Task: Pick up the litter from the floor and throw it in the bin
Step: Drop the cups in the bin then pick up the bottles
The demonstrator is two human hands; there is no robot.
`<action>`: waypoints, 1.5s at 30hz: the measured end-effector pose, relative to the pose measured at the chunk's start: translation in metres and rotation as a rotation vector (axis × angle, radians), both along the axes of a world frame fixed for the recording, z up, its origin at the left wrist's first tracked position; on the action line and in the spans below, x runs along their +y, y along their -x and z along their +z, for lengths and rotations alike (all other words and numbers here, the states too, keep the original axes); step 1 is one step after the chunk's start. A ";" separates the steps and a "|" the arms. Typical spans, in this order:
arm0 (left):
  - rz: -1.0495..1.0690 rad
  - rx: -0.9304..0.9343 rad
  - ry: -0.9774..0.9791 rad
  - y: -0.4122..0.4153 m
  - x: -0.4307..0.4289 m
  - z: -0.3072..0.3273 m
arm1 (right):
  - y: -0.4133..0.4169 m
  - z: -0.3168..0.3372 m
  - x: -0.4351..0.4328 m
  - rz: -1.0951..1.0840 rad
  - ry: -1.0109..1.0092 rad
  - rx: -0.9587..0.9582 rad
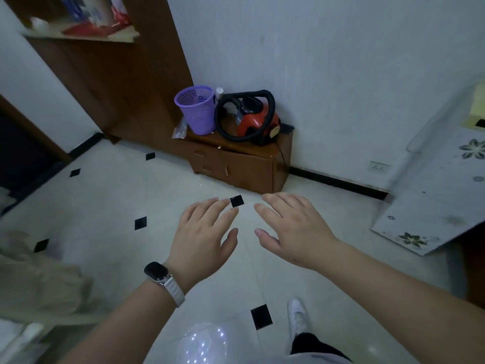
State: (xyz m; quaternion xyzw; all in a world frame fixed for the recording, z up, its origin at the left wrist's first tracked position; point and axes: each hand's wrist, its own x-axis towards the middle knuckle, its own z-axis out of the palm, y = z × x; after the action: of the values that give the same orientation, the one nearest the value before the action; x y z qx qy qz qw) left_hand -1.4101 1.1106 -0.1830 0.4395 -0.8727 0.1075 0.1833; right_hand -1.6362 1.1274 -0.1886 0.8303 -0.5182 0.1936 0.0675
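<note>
A purple mesh bin [197, 108] stands on a low brown cabinet [241, 164] against the far wall. My left hand [203, 237], with a watch on its wrist, is stretched out palm down over the white tiled floor [105, 206], fingers apart and holding nothing. My right hand [295, 229] is held out beside it in the same way, also holding nothing. Both hands hover well short of the bin. I see no litter on the visible floor; a clear plastic wrapper [180, 130] lies on the cabinet's left edge beside the bin.
A red and black vacuum cleaner [252, 119] sits next to the bin on the cabinet. A tall brown wardrobe [110, 74] rises at the left. A white flowered panel [433, 200] leans at the right. Beige cloth [39, 279] lies at the lower left. My white shoe [298, 316] is below.
</note>
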 end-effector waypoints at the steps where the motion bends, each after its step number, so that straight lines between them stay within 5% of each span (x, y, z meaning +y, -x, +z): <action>1: 0.037 -0.011 -0.012 0.002 -0.020 0.003 | 0.002 0.001 -0.026 0.024 -0.016 -0.006; 9: 0.368 0.018 -0.031 -0.018 -0.130 0.036 | -0.023 0.021 -0.200 0.306 -0.038 -0.006; 18: 0.659 0.080 -0.021 -0.131 -0.177 -0.003 | -0.149 0.005 -0.316 0.565 -0.018 -0.074; 31: 0.712 0.183 -0.068 -0.358 -0.341 -0.006 | -0.377 0.023 -0.489 0.618 0.015 0.046; 45: 0.884 0.161 -0.082 -0.516 -0.429 -0.006 | -0.558 0.010 -0.620 0.750 -0.063 0.025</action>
State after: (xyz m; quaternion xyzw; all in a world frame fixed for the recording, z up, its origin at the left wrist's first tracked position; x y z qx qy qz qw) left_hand -0.8946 0.6816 -0.1885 0.7840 -0.5876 0.1064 0.1696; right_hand -1.0786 0.5077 -0.1784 0.9664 -0.1830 0.1786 -0.0272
